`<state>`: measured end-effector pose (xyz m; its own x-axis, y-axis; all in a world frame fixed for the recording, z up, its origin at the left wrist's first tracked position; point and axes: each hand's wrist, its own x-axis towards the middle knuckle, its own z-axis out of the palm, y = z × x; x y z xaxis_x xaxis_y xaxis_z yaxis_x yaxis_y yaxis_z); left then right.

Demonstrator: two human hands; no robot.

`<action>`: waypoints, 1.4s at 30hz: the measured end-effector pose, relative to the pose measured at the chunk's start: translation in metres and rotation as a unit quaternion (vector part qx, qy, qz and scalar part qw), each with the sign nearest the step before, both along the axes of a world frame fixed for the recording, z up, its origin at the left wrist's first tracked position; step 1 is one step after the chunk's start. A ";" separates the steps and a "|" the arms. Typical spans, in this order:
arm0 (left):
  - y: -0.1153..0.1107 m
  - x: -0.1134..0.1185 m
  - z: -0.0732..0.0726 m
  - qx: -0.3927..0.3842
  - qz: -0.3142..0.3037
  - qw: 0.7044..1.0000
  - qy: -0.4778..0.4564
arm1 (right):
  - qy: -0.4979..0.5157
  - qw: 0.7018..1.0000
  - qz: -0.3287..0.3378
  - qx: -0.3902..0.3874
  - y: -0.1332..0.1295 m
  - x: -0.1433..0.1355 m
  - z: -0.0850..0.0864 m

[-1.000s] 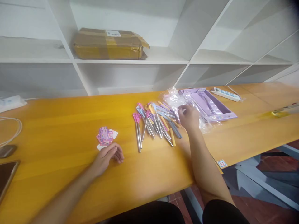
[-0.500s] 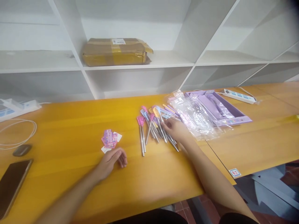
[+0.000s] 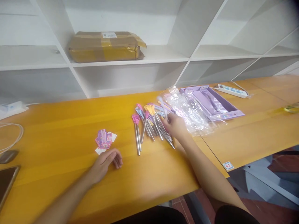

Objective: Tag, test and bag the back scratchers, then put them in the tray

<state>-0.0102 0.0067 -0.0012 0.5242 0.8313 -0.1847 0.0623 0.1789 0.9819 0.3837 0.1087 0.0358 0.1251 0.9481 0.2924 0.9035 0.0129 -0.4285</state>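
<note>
A pile of back scratchers [image 3: 149,124] with pink, blue, yellow and purple claw heads and metal rods lies on the table. My right hand [image 3: 175,125] is closed at the pile's right side, pinching a pale blue back scratcher [image 3: 163,105] whose raised head is blurred by motion. My left hand [image 3: 108,162] rests on its side on the tabletop, loosely curved, fingers a little apart from the thumb, with nothing visible in it. Just beyond it lie small pink and purple printed cards [image 3: 104,139] in a loose stack.
Right of the pile are crumpled clear plastic bags [image 3: 190,113] and a purple open box [image 3: 233,115]. A power strip [image 3: 233,90] sits behind. At left are a phone [image 3: 8,183], a dark mouse-like object [image 3: 8,156] and a white cable. A taped carton [image 3: 105,49] occupies the shelf.
My right hand has lifted the pale blue back scratcher slightly from the pile, its head now tilted up. The left hand stays in place. The whole view has shifted a little.
</note>
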 end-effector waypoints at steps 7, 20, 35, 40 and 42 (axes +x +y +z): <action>0.000 -0.001 0.001 -0.006 -0.010 1.000 0.022 | 0.004 0.991 -0.053 -0.120 -0.008 0.067 0.027; -0.001 0.002 0.003 0.019 -0.021 0.998 0.050 | -0.077 0.970 0.003 -0.229 -0.001 0.054 0.004; -0.009 0.006 -0.002 0.011 -0.046 0.999 -0.003 | 0.456 0.801 0.332 -0.200 -0.091 -0.162 0.005; -0.010 0.008 -0.001 -0.013 -0.028 0.999 0.024 | 0.585 0.722 0.290 -0.229 -0.095 -0.183 -0.018; -0.010 0.008 0.002 -0.014 -0.039 0.998 0.040 | 0.637 0.708 0.231 -0.201 -0.091 -0.175 -0.024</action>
<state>-0.0027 -0.0034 0.0011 0.5703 0.7823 -0.2506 0.1543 0.1976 0.9681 0.2084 0.0176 0.0117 -0.3056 0.9485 -0.0833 -0.2798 -0.1731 -0.9443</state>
